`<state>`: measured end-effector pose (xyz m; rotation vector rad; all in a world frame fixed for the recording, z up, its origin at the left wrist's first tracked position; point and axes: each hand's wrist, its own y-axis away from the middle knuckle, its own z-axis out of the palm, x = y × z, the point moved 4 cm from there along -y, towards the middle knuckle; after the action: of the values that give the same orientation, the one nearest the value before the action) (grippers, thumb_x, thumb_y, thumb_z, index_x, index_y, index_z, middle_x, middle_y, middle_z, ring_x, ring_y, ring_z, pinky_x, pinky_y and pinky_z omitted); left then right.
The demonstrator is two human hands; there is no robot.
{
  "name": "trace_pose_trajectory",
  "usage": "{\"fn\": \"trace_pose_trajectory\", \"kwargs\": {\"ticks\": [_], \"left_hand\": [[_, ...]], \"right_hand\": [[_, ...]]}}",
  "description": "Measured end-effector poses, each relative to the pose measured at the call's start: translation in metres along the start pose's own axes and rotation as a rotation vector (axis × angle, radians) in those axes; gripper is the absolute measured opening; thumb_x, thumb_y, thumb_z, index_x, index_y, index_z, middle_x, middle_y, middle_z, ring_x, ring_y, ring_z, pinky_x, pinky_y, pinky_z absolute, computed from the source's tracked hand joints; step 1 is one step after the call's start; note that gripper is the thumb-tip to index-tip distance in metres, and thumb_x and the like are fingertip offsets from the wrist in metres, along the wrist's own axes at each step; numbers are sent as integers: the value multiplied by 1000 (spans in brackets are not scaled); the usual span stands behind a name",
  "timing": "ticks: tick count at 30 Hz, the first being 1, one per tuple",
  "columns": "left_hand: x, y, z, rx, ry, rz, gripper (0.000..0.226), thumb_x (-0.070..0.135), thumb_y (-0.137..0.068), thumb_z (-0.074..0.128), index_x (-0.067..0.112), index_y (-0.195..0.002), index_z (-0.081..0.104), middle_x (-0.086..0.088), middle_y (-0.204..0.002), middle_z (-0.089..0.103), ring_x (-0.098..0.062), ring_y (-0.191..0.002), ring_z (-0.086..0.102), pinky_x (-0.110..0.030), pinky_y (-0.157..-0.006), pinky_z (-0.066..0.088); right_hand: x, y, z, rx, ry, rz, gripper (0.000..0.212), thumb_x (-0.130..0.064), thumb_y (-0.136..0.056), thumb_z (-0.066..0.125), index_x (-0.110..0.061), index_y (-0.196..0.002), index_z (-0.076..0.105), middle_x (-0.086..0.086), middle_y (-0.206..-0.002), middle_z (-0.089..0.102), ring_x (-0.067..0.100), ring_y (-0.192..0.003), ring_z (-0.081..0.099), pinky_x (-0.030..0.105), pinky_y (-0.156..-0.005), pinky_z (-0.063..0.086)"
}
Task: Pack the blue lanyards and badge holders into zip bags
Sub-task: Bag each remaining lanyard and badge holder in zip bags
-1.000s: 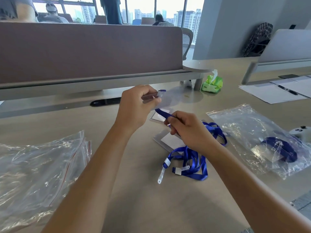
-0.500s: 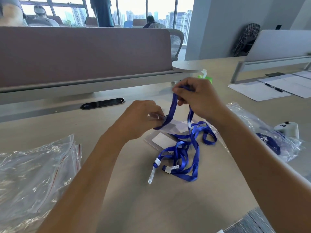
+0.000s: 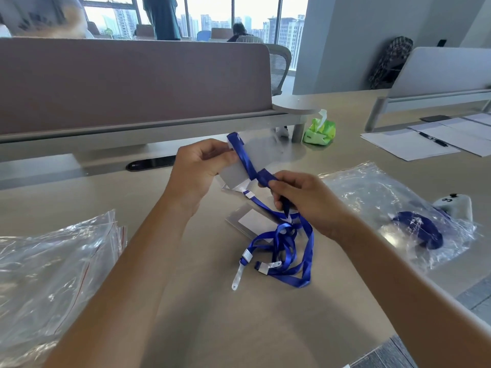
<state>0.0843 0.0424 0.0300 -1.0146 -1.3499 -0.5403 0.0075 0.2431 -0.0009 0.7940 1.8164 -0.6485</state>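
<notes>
Beige office desk (image 3: 212,328) underneath, and the blue lanyard (image 3: 248,162) runs taut between both sets of fingers: right hand (image 3: 305,203) pinching the strap, left hand (image 3: 196,171) gripping the clear badge holder (image 3: 236,173), likely winding it compact for bagging. Below the fingers, loose lanyards (image 3: 287,251); empty zip bags (image 3: 47,274) left, a packed bag (image 3: 398,216) right.

Blue lanyard (image 3: 287,243), green tissue pack (image 3: 319,130)

Bright daylight comes from the windows (image 3: 212,17) behind, blown out white; soft shadows lie on the surface (image 3: 212,328); glare on the bags (image 3: 39,274); wide-angle bending at edges; slight blur overall.
</notes>
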Motion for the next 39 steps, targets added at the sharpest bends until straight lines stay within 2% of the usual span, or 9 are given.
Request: {"fn": "trace_pose_trajectory", "kwargs": {"ticks": [6,12,15,17,21,25,29,34,39], "left_hand": [[-3,-1,-6,125,-323,135,5,21,-88,74,19,-93,75,6,-91,74,-8,-82,66,-19,-73,51],[6,8,20,-94,-651,188,2,21,-94,69,20,-95,68,3,-96,67,-16,-87,61,-29,-79,48],[12,12,28,-202,-732,237,9,20,-93,71,15,-100,74,0,-96,70,-18,-86,63,-28,-81,48],[15,15,31,-230,-759,242,12,19,-92,72,14,-103,75,0,-97,71,-18,-86,63,-26,-80,47],[20,19,31,-272,-770,222,11,19,-91,73,17,-102,75,0,-101,73,-20,-90,65,-29,-82,51],[26,22,27,-314,-735,229,7,18,-91,73,24,-92,70,4,-94,69,-18,-88,65,-23,-72,49],[23,31,16,-311,-703,191,9,20,-90,74,27,-90,68,13,-87,66,-8,-82,64,-12,-66,42],[15,56,-23,-241,-654,143,5,21,-86,77,23,-90,75,12,-85,71,-1,-82,66,-10,-66,44],[3,90,-76,-114,-592,66,8,16,-83,81,21,-88,77,8,-84,75,0,-77,68,-12,-67,49]], "right_hand": [[-13,12,4,140,289,-110,14,-21,-103,60,-24,-103,74,-4,-73,69,8,-66,65,30,-72,55],[-44,17,2,337,435,-284,4,-24,-90,77,-28,-89,79,-15,-74,70,2,-73,65,11,-65,49],[-52,11,-2,360,448,-319,1,-24,-88,80,-24,-89,80,-11,-75,71,8,-70,67,18,-66,53],[-55,6,-6,320,468,-340,4,-22,-91,77,-21,-93,79,-9,-79,73,10,-73,68,22,-70,55],[-58,1,-8,212,563,-384,8,-19,-97,70,-19,-101,77,-11,-90,69,6,-81,65,12,-70,48],[-56,-2,-13,184,423,-386,8,-20,-95,73,-19,-100,79,-14,-83,71,7,-77,65,13,-71,50],[-49,-2,-5,178,149,-254,31,-23,-88,81,-16,-113,65,-6,-76,75,14,-70,69,25,-72,58],[-47,3,38,233,17,-280,28,-20,-84,85,-8,-95,61,3,-81,73,25,-66,71,46,-71,60],[-56,11,98,123,118,-356,6,-21,-94,74,-16,-92,77,-10,-88,75,10,-75,69,24,-72,55]]}}
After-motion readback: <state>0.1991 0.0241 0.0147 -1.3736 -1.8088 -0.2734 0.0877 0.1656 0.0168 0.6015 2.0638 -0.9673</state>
